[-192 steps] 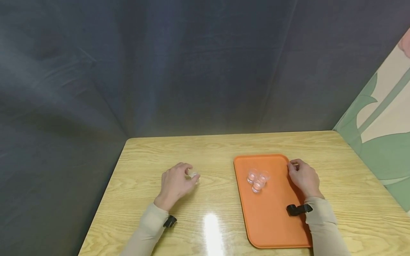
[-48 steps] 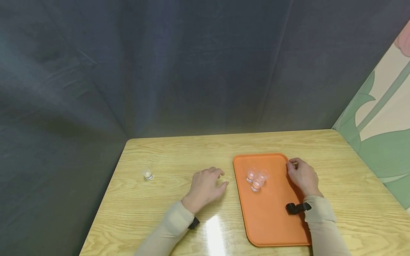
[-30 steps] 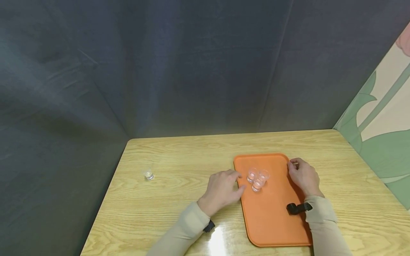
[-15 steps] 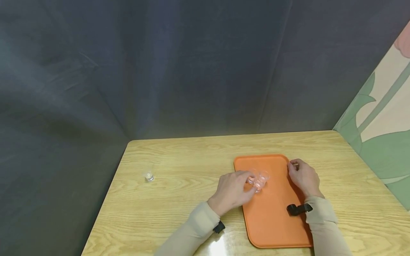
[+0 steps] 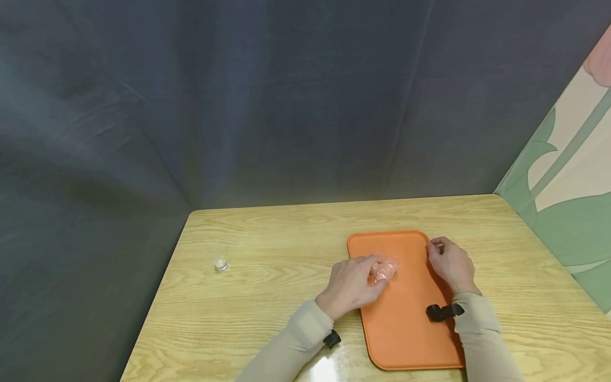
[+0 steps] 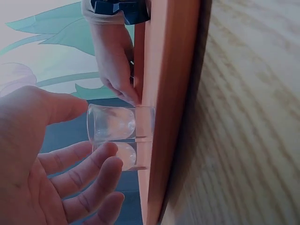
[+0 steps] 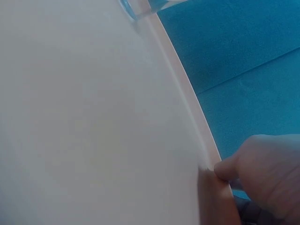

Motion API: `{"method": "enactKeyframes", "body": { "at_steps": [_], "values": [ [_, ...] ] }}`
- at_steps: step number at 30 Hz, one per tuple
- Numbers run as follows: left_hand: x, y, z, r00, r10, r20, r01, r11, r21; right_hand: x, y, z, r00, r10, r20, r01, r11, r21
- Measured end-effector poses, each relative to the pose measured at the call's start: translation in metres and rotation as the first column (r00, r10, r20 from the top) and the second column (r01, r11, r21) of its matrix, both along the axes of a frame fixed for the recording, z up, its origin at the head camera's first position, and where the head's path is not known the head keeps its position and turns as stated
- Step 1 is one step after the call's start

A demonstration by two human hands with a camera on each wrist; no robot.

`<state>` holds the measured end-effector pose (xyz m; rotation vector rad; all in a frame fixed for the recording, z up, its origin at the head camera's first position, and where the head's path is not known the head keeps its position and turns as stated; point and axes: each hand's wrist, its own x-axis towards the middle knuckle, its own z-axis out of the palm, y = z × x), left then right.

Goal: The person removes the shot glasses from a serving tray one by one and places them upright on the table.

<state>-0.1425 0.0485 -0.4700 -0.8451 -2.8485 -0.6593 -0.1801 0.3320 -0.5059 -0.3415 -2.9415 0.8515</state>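
Observation:
Several small clear shot glasses (image 5: 392, 262) stand close together on the left part of an orange tray (image 5: 410, 329). My left hand (image 5: 353, 284) reaches over the tray's left rim. In the left wrist view its thumb and fingers lie on either side of the nearer shot glass (image 6: 111, 123) near the rim, and another glass (image 6: 126, 156) stands beside it, partly behind the fingers. My right hand (image 5: 451, 265) pinches the tray's right rim near the far corner; in the right wrist view the thumb presses on that rim (image 7: 206, 140).
Another shot glass (image 5: 220, 264) stands alone on the left of the wooden table (image 5: 267, 233). A dark cloth (image 5: 305, 106) hangs behind the table and down its left side. A wall with painted leaves (image 5: 577, 228) is on the right.
A shot glass held earlier by the left hand now stands on the table's left. The left hand has since moved right to the glasses on the tray. The right hand stays put.

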Motion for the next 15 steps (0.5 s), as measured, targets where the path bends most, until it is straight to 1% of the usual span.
{"method": "enactKeyframes", "body": {
  "at_steps": [3, 9, 15],
  "values": [
    [-0.0011, 0.0005, -0.0018, 1.0, 0.002, 0.013, -0.002, 1.0, 0.011, -0.0004, -0.0001, -0.0005, 1.0, 0.001, 0.001, -0.001, 1.0, 0.0],
    [-0.0029, 0.0018, -0.0059, 1.0, -0.007, 0.018, 0.006, 0.999, 0.032, -0.001, -0.0008, -0.0002, 1.0, -0.003, 0.005, 0.003, 1.0, -0.004],
    [-0.0039, 0.0047, -0.0043, 0.999, -0.035, 0.006, 0.035, 0.998, 0.054, -0.0009, 0.0005, 0.0, 1.0, 0.001, 0.009, -0.001, 1.0, -0.006]
  ]
}}
